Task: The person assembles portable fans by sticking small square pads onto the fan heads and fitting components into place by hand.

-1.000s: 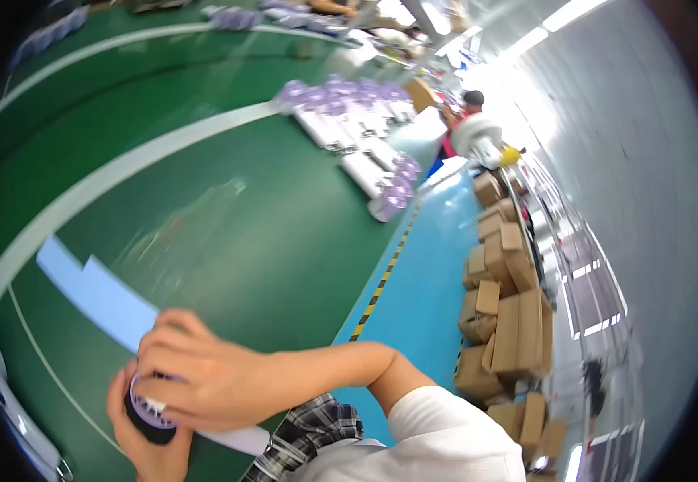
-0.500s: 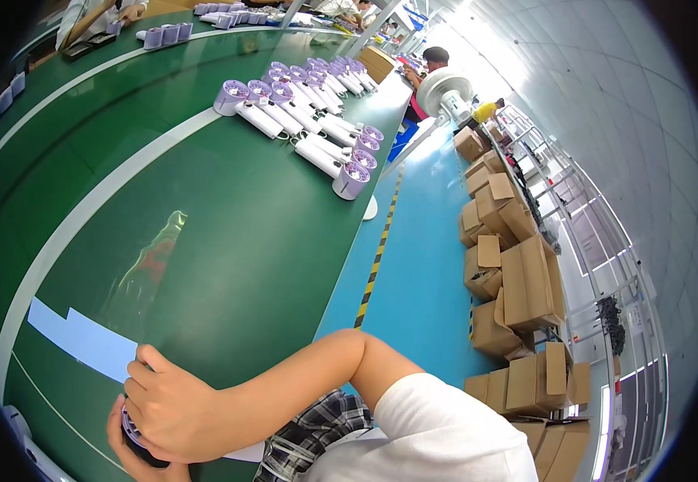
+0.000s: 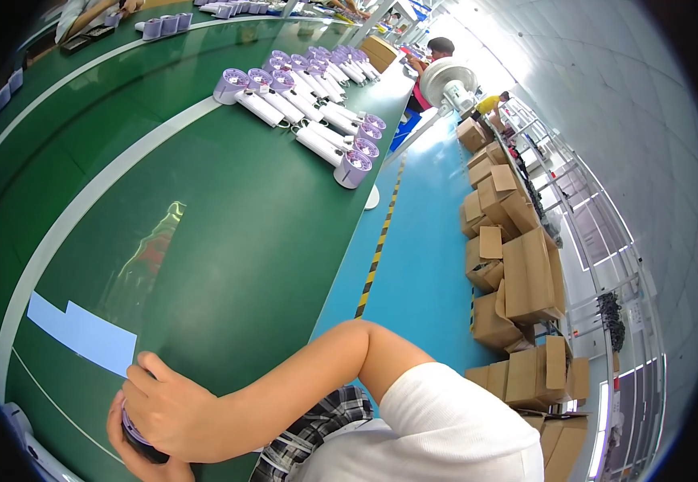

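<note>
At lower L over green table (image 3: 228, 257): round part (image 3: 142, 447), purple rim, black side, mostly hidden. L hand (image 3: 146, 467) cupped tight round it; R hand (image 3: 171, 411) curled over top, can't tell if gripping.

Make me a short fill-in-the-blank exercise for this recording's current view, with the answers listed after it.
1. The left hand grips a round piece with a ____ rim, partly covered by the right hand.
2. The flat sheet beyond the hands is light ____.
3. The handheld fans lie on a ____ tabletop.
4. The floor tape is striped black and ____.

Missing words: purple; blue; green; yellow.
</note>
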The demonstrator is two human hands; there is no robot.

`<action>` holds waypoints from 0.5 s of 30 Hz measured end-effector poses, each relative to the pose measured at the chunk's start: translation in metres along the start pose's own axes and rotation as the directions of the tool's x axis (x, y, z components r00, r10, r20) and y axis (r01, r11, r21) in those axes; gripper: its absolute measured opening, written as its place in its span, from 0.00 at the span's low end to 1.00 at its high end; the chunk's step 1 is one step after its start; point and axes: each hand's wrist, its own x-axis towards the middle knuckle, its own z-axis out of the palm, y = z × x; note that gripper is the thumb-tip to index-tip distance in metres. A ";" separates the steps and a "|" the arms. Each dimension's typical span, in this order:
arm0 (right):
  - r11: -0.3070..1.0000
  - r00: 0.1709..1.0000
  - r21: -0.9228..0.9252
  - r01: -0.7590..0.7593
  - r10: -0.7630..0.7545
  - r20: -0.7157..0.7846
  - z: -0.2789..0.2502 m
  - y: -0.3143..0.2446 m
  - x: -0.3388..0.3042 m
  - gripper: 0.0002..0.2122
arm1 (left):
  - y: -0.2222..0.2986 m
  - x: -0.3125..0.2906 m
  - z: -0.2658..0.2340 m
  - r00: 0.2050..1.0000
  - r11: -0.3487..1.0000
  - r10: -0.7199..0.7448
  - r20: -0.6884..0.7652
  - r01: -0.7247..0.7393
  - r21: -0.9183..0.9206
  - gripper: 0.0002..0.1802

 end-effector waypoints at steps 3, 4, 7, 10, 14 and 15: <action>1.000 1.000 -0.006 -0.028 0.028 -0.001 0.002 -0.001 -0.001 0.17 | 0.001 0.001 0.004 1.000 1.000 0.019 -0.017 -0.019 -0.019 0.47; 1.000 1.000 -0.008 -0.030 0.030 -0.004 0.002 0.000 -0.001 0.17 | 0.001 0.002 0.004 1.000 1.000 0.013 -0.016 -0.013 -0.019 0.47; 0.999 0.999 -0.013 -0.033 0.033 -0.008 0.001 0.000 -0.002 0.17 | 0.004 0.002 0.007 1.000 1.000 0.003 -0.021 -0.003 -0.024 0.46; 0.999 1.000 -0.028 -0.021 0.021 -0.004 -0.005 0.002 -0.002 0.16 | 0.009 0.004 0.010 1.000 1.000 0.008 -0.025 -0.008 -0.024 0.46; 0.998 0.999 0.037 0.050 -0.050 -0.003 -0.012 0.003 0.003 0.11 | 0.011 0.000 0.003 0.997 1.000 -0.008 -0.075 0.010 0.023 0.47; 0.996 0.998 0.049 0.069 -0.069 -0.011 -0.014 0.005 0.002 0.10 | 0.014 0.001 0.002 0.998 0.999 0.013 -0.056 -0.011 0.036 0.46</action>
